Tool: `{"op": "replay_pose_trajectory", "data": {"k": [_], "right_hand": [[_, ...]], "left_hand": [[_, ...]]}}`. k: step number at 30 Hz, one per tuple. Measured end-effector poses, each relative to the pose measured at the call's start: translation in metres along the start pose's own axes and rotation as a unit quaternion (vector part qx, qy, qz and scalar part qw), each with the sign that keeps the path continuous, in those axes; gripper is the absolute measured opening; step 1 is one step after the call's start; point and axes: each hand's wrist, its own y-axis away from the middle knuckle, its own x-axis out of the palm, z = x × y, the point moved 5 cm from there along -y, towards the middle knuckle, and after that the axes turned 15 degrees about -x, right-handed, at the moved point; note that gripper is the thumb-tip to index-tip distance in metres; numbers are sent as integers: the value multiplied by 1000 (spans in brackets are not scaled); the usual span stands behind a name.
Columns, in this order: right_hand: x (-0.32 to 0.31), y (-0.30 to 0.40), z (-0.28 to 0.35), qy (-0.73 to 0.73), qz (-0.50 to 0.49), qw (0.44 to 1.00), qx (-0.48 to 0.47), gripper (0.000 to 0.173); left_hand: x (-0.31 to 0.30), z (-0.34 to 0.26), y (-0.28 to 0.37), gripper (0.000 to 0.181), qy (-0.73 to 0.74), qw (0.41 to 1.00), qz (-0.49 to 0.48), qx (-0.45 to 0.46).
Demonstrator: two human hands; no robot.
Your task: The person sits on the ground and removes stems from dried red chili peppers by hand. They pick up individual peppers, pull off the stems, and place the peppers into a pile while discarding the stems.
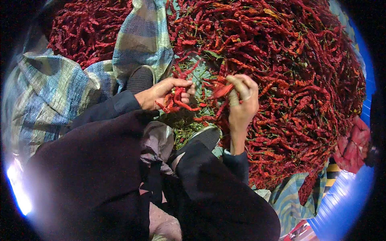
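Observation:
Several dried red chili peppers (178,101) are held in my left hand (162,92), their curled ends hanging out below the palm and above the thumb. To its right, my right hand (243,99) pinches a slightly blurred red chili (223,90) between thumb and fingers, over the edge of a large heap of dried red chilies (295,87). Some chilies lie on the pale sheet (199,67) between the two hands. Loose green stems (181,129) are scattered on the ground below them, by my shoe.
A striped woven sack (54,93) lies at the left, with more red chilies (90,30) behind it. My dark shoes (208,135) stand close to the stems and the heap. At the right edge are a crumpled red cloth (352,144) and a blue surface (337,198).

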Motion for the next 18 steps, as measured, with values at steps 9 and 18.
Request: {"op": "replay_pose_trajectory", "data": {"k": [9,18], "right_hand": [[43,39,45,0,118,974,-192,27],[54,63,-12,-286,-18,898,334,17]], "left_hand": [[18,1,11,22,-128,986,-94,41],[17,-2,9,30,-235,961,-136,57]]}}
